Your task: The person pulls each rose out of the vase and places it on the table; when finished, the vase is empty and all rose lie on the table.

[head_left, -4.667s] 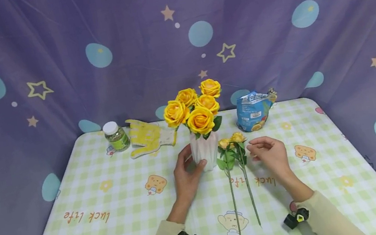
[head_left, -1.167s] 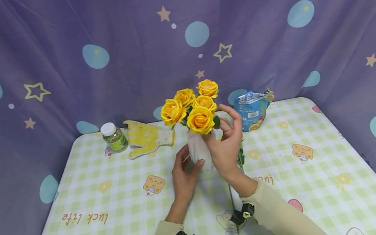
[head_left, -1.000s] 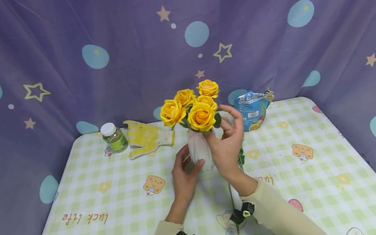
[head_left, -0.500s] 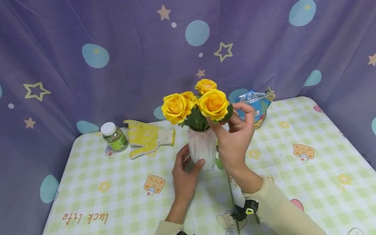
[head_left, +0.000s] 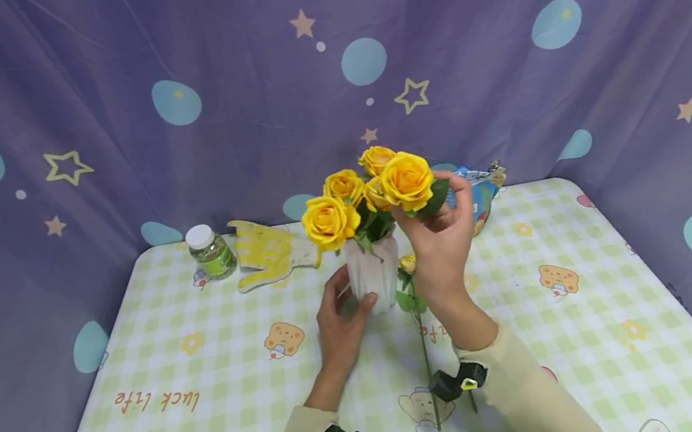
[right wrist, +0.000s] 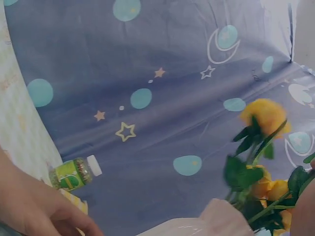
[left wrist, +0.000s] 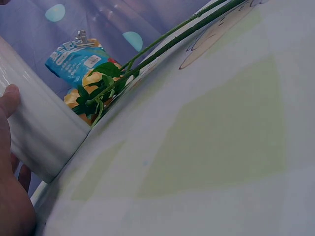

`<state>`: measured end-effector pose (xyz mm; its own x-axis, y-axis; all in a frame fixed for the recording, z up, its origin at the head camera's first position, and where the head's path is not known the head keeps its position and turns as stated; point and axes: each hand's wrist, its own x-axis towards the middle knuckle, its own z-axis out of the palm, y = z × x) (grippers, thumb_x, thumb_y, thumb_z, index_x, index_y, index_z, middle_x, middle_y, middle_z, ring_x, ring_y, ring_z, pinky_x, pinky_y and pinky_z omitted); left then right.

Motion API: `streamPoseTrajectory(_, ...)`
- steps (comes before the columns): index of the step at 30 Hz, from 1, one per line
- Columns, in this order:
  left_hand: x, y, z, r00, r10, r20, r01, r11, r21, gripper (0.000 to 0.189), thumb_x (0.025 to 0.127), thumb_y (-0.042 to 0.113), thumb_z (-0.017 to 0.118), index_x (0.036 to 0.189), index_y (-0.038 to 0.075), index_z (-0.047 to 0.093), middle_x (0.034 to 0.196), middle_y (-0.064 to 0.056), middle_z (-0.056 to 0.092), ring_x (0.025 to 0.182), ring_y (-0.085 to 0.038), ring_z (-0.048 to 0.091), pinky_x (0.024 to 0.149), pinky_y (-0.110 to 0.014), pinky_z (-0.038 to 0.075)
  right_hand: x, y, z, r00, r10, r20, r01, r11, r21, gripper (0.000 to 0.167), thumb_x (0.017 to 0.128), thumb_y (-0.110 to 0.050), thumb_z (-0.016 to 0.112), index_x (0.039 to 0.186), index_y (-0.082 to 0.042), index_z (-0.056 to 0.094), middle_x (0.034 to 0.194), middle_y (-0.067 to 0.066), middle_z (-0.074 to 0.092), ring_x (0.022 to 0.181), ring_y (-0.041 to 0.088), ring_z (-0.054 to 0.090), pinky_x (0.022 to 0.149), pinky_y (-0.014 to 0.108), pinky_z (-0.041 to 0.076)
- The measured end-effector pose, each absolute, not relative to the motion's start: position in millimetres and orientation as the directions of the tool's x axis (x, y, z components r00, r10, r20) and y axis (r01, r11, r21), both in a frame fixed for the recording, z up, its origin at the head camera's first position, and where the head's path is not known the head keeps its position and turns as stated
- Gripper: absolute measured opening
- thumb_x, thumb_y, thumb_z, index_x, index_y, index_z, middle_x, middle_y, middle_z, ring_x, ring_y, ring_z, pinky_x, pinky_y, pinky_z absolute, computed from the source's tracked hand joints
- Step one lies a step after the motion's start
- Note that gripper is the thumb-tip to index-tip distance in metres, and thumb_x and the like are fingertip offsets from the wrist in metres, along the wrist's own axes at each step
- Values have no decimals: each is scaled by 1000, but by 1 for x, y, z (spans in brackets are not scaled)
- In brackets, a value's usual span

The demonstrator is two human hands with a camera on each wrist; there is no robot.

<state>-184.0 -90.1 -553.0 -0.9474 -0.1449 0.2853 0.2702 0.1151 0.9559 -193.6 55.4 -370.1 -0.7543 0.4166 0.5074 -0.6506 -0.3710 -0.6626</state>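
A white fluted vase [head_left: 373, 273] holds several yellow roses [head_left: 329, 222] with green leaves. My left hand [head_left: 341, 329] grips the vase low on its left side, thumb across the front; the left wrist view shows that thumb on the white wall [left wrist: 42, 113]. My right hand [head_left: 440, 246] is above and right of the vase's mouth, pinching a yellow rose [head_left: 408, 180] just under its bloom. This rose leans out to the right of the others. Two smaller yellow roses lie on the cloth right of the vase; one shows its bud [head_left: 407, 264], the other is mostly behind my right arm.
Behind on the left stand a white-lidded jar [head_left: 211, 252] and a yellow-and-white work glove [head_left: 272, 252]. A clipped blue snack bag [head_left: 484, 195] sits at back right, partly behind my right hand. A purple curtain [head_left: 322, 81] hangs along the table's back edge.
My right hand went from beside the lying roses to the front rose in the vase, then drew it right and slightly up. The other blooms shifted; my left hand stayed on the vase.
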Motion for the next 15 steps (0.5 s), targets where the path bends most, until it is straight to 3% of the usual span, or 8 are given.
streamPoseTrajectory(9, -182, -90, -553, -957, -158, 244, 217, 172, 961, 66, 98, 18, 88, 157, 17, 59, 151, -13, 66, 134, -37, 68, 119, -55, 52, -197, 62, -363, -709, 484, 513, -697, -377, -610, 51, 89, 8, 83, 129, -7, 56, 101, 8, 84, 91, 17, 76, 85, 29, 62)
streamPoseTrajectory(15, -182, -90, -552, -958, -152, 244, 219, 164, 962, 66, 98, 19, 87, 157, 16, 59, 151, -13, 66, 135, -37, 67, 119, -54, 52, -198, 66, -357, -671, 532, 517, -736, -392, -553, 48, 91, 8, 83, 129, -4, 55, 108, 15, 83, 95, 23, 81, 93, 35, 66)
